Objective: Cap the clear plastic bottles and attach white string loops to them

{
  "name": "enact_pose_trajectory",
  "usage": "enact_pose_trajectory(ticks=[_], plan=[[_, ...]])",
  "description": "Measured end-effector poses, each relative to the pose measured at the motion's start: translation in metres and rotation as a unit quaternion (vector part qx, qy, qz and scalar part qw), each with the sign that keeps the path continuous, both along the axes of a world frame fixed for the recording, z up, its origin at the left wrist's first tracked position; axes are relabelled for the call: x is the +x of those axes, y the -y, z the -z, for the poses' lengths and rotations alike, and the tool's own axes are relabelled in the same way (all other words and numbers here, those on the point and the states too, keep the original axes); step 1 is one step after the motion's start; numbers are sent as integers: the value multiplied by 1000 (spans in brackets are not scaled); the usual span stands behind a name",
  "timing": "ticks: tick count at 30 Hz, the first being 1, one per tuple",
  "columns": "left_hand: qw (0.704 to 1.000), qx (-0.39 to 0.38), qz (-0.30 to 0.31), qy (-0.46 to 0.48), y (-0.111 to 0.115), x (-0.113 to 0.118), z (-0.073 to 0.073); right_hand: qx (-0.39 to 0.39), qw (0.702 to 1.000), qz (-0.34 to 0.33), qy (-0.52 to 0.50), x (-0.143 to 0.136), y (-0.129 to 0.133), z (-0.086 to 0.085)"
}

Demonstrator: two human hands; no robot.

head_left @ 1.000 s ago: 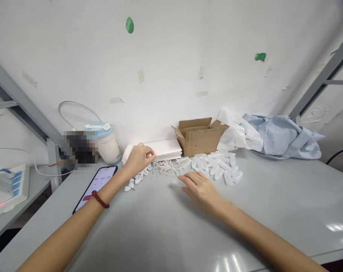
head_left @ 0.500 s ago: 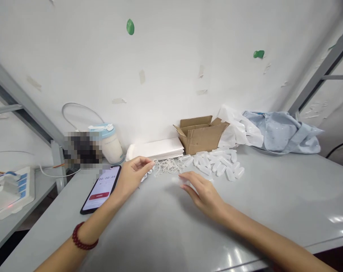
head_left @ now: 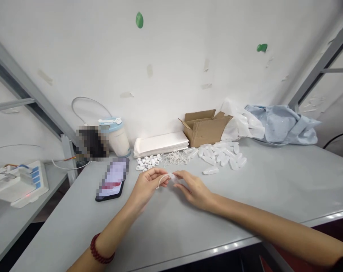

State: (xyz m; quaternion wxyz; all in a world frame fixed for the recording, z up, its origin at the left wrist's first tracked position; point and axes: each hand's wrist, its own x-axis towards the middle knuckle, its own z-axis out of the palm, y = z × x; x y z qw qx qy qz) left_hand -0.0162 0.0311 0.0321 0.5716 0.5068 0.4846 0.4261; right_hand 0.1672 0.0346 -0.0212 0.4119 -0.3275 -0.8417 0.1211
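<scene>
My left hand (head_left: 145,188) pinches a thin white strip (head_left: 159,181) that curls down past the fingertips. Close against it, my right hand (head_left: 198,190) grips a small translucent plastic tube (head_left: 173,176), mostly covered by the fingers. The fingertips of both hands meet just above the table, and whether strip and tube are joined I cannot tell. Behind the hands lie a heap of white caps (head_left: 149,161), a tangle of similar thin strips (head_left: 175,158) and a pile of translucent tubes (head_left: 224,158). One tube (head_left: 210,171) lies apart in front of its pile.
A stack of white paper sleeves (head_left: 161,145), an open cardboard box (head_left: 208,131), a white plastic bag (head_left: 242,122) and a blue cloth (head_left: 285,126) line the wall. On the left are a phone (head_left: 113,179), a lidded cup (head_left: 119,139) and a power strip (head_left: 32,185).
My left hand has drawn a thin strip from the tangle toward me. My right hand with the tube has come to meet it. The white caps are now uncovered.
</scene>
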Motion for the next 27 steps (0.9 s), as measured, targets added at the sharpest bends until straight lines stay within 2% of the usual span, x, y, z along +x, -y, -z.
enact_pose_trajectory(ticks=[6, 12, 18, 24, 27], plan=[[999, 30, 6, -26, 4, 3, -2, 22, 1000, 21, 1, 4, 5, -4], [997, 45, 12, -64, 6, 7, 0, 50, 999, 5, -6, 8, 4, -8], [980, 147, -27, -135, 10, 13, 2, 32, 999, -3, -5, 10, 3, -12], [989, 102, -32, -103, 9, 14, -2, 17, 999, -3, 37, 12, 4, -13], [991, 77, -27, -103, 7, 14, 1, 12, 999, -5, 51, 13, 5, -12]])
